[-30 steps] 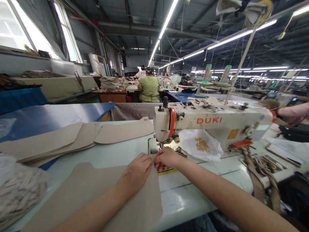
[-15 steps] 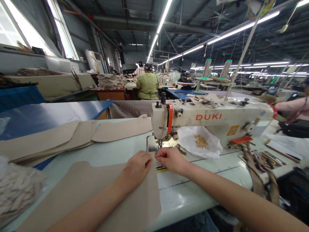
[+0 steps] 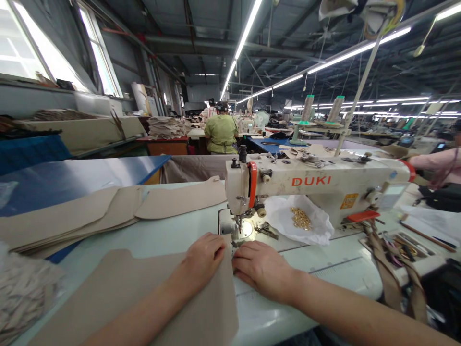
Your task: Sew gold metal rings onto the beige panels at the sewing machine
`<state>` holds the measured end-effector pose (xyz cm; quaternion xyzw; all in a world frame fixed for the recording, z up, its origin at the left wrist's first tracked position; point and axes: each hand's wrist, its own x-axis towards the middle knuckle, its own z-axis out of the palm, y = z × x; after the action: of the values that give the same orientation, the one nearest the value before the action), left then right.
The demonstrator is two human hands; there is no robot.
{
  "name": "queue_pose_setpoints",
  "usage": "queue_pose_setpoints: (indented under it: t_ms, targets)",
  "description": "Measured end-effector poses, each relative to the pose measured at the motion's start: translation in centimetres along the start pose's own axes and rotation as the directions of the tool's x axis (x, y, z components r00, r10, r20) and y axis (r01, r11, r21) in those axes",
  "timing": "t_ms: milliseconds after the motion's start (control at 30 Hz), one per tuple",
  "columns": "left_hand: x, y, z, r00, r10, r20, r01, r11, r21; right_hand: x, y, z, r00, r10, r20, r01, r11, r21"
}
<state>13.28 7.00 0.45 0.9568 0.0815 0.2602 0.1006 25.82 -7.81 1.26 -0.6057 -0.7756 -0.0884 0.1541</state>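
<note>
A large flat beige panel (image 3: 144,283) lies on the pale sewing table, its upper right corner just in front of the needle of the sewing machine (image 3: 309,180). My left hand (image 3: 205,259) is on that corner, fingers curled and closed over the panel's edge. My right hand (image 3: 262,269) is beside the panel's right edge, knuckles up, with the fingers bent and pressed together. Its fingertips are hidden, so whatever they pinch does not show. Beyond my right hand, a pair of metal thread snips (image 3: 266,230) lies by the lit needle plate (image 3: 245,230).
Stacked beige panels (image 3: 90,211) lie at left, behind a clear bag of scraps (image 3: 29,288). Small gold metal pieces (image 3: 300,218) sit on white wrapping (image 3: 320,233) under the machine arm. A tool tray (image 3: 428,262) and hanging straps (image 3: 385,283) are at right. People sit farther off.
My right hand has shifted slightly toward me and turned knuckles up from a thumb-and-finger pinch. The snips and needle plate show more. My left hand and the panel keep their place.
</note>
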Motion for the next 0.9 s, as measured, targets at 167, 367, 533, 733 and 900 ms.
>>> queue_pose_setpoints:
  t_ms: [167, 367, 533, 733, 900]
  targets:
    - [0.0, 0.0, 0.0, 1.0, 0.012, -0.007, -0.012, 1.0, -0.001, 0.8, -0.1, 0.7, 0.997, -0.016, -0.073, 0.016, 1.0, 0.002]
    - [-0.1, 0.0, 0.1, 1.0, 0.019, -0.015, -0.019, 1.0, -0.001, 0.8, 0.4, 1.7, 0.99, -0.099, -0.101, 0.105, 0.992, 0.064]
    - [-0.3, -0.3, 0.1, 0.998, 0.055, -0.02, -0.055, 0.998, 0.0, 0.6, 0.4, 1.7, 0.99, -0.088, -0.109, 0.1, 0.989, 0.109]
    - [-0.3, -0.3, 0.2, 0.997, 0.066, -0.039, -0.065, 0.998, 0.012, 0.6, 0.4, 1.8, 0.991, -0.088, -0.102, 0.1, 0.988, 0.12]
    - [-0.1, -0.2, 0.4, 0.993, 0.091, -0.073, -0.09, 0.996, 0.014, 0.6, 0.4, 1.8, 0.993, -0.077, -0.094, 0.088, 0.99, 0.111]
